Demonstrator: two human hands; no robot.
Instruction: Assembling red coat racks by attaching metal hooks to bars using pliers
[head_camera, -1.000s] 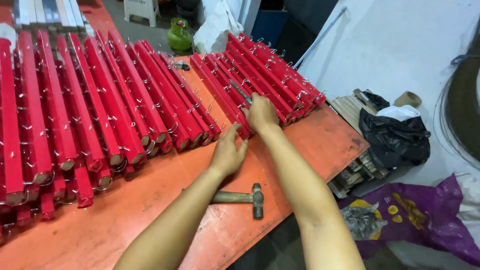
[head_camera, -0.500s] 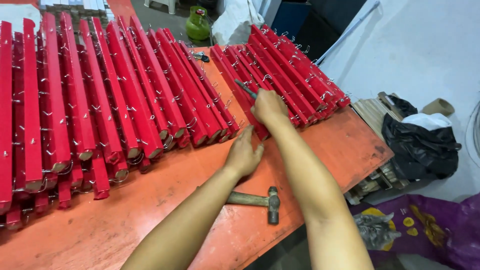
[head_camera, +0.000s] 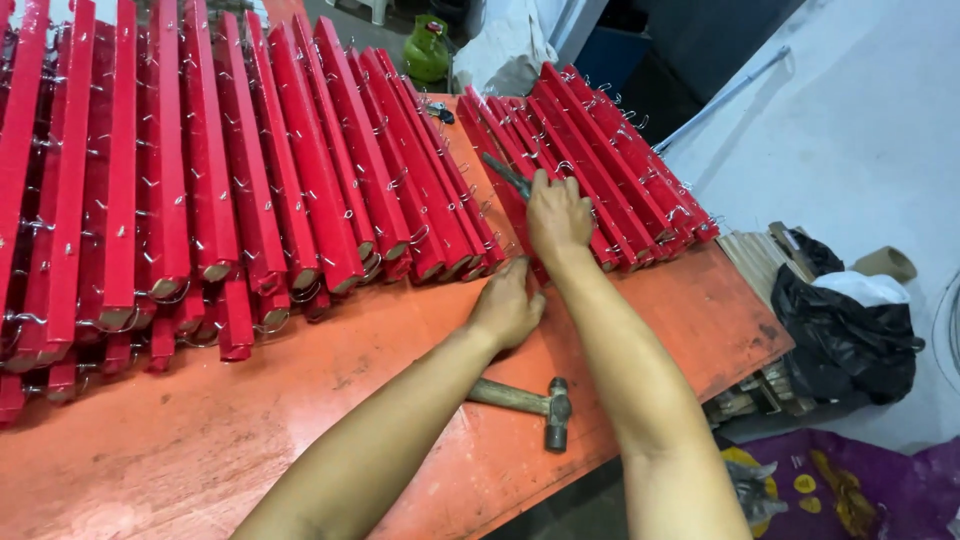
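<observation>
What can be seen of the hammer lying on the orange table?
The hammer lies flat on the orange table, near its front edge. It has a brownish, wooden-looking handle and a dark grey metal head with a rounded end; the head points toward the right, the handle toward the left. The left forearm crosses above the handle's far end and hides it, so contact there cannot be told. Neither hand holds it: the left hand and the right hand are both up at the red bars.

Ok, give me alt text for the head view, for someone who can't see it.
Two bare hands work at rows of long red wooden bars on an orange table: the right hand grips a grey tool, the left hand rests by the bar ends. A wooden-handled hammer lies beneath the forearms.
</observation>
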